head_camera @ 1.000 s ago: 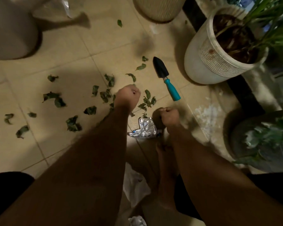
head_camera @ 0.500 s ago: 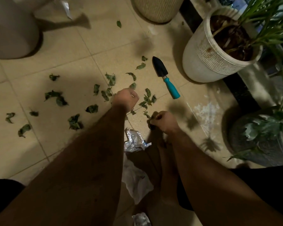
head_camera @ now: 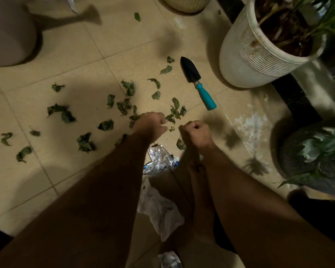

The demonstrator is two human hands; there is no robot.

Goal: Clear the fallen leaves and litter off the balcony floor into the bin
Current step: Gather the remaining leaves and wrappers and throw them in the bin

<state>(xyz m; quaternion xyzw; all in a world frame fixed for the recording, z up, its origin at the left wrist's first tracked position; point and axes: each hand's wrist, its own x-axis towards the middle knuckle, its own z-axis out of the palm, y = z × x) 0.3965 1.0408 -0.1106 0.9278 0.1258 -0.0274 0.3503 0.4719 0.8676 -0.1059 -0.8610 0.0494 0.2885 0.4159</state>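
Several curled green leaves point(head_camera: 124, 105) lie scattered over the beige tiles. My left hand point(head_camera: 151, 124) is curled into a fist at the edge of the leaf patch, its fingertips by a leafy sprig point(head_camera: 174, 115); it grips leaves, mostly hidden. Just to its right, my right hand point(head_camera: 196, 132) is also closed tight on leaves, with one loose leaf point(head_camera: 180, 144) on the floor beside it. A crumpled foil wrapper point(head_camera: 159, 159) lies below both hands, and a crumpled white sheet point(head_camera: 159, 207) lies nearer me. The grey bin point(head_camera: 8, 35) stands at the far left.
A black trowel with a teal handle point(head_camera: 198, 82) lies right of the leaves. A white ribbed plant pot point(head_camera: 249, 59) stands behind it, a dark pot point(head_camera: 302, 151) at the right and a woven pot point(head_camera: 184, 4) at the top. Another wrapper point(head_camera: 169, 260) lies at the bottom edge.
Both fists shifted a little over the leaves. The right hand dipped to the floor near the foil and rose again, moving right of the leaf beside it.
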